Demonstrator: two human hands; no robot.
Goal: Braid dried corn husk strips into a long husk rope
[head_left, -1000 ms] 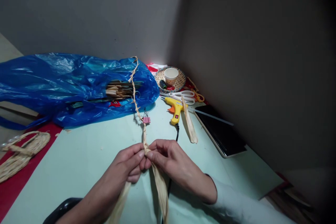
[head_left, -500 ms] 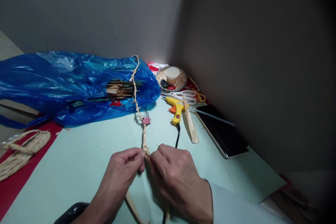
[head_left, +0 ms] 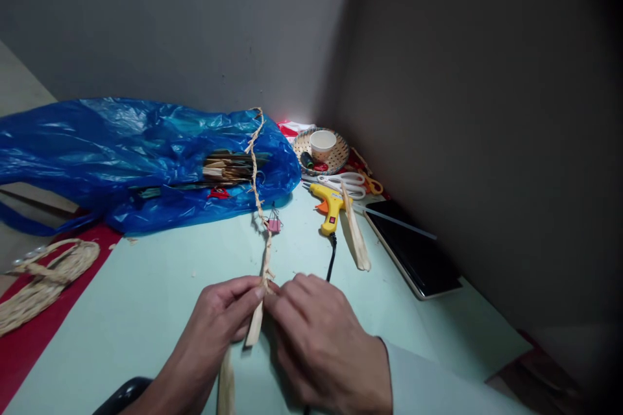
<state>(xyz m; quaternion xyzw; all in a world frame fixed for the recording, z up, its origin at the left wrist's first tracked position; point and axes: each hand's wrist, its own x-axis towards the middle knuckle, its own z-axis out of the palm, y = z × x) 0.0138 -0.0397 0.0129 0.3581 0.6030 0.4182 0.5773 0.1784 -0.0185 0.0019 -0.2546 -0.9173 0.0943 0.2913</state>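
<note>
A pale braid of dried plant strips (head_left: 267, 253) runs from on top of the blue bag down toward me. A pink binder clip (head_left: 274, 225) sits on the table beside it. My left hand (head_left: 219, 318) pinches the near end of the braid between thumb and fingers. Closed at the same spot, my right hand (head_left: 321, 337) has its fingertips on the braid; part of the strip there is hidden. One flat strip end (head_left: 254, 327) sticks out toward me between the hands. Another loose strip (head_left: 226, 382) hangs below my left hand.
The blue plastic bag (head_left: 146, 149) holds dried strips (head_left: 228, 167). A yellow glue gun (head_left: 333, 207), scissors (head_left: 348, 183), a dried leaf piece (head_left: 357, 240) and a black tablet (head_left: 413, 253) lie right. Behind are a woven tray (head_left: 335, 159) and a cup (head_left: 323, 141). A woven piece (head_left: 48, 279) lies left.
A flat strip end now points toward me between my hands. The loose strip below has shifted left. Both hands stay at the braid's near end.
</note>
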